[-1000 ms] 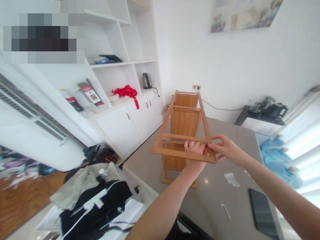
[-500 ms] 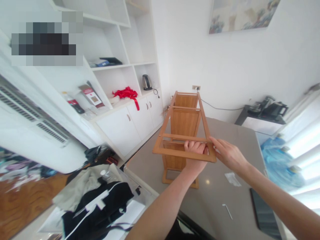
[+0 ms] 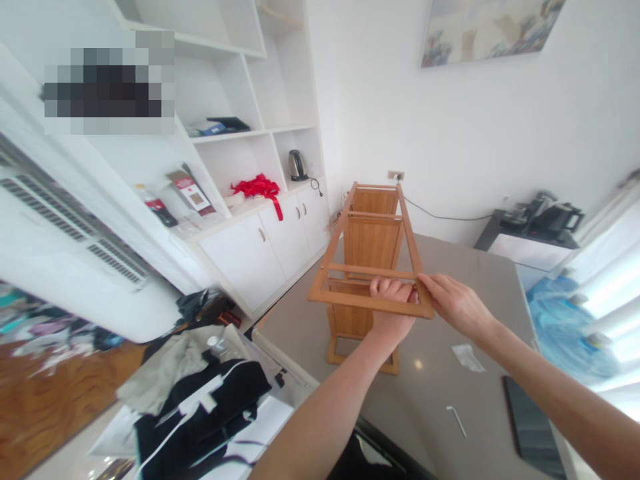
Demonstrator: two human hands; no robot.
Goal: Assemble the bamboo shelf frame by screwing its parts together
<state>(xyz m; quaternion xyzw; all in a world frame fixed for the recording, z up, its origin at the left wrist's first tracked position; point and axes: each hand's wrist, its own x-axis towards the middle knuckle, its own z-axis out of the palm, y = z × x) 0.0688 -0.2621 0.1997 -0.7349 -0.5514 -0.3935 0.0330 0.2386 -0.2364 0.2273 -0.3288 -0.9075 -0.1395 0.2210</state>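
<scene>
A bamboo shelf rack (image 3: 373, 240) stands on the grey table (image 3: 470, 293), its open top frame facing me. My left hand (image 3: 393, 310) reaches up from below and curls its fingers over the near top rail. My right hand (image 3: 453, 303) rests against the near right corner of the frame, fingers wrapped on the rail beside the left hand. A small metal hex key (image 3: 457, 420) lies on the table in front of the rack. A little clear plastic bag (image 3: 467, 357) lies just right of the rack's foot.
A dark phone (image 3: 533, 427) lies at the table's near right. White cabinets with shelves, a kettle (image 3: 297, 165) and a red ribbon (image 3: 257, 188) stand to the left. Clothes are piled at lower left (image 3: 200, 393). A side table with dark appliances (image 3: 545, 217) stands at the back right.
My right hand has gone from a fingertip pinch at the corner to lying closed along the rail. The left hand keeps its grip. The view has shifted slightly.
</scene>
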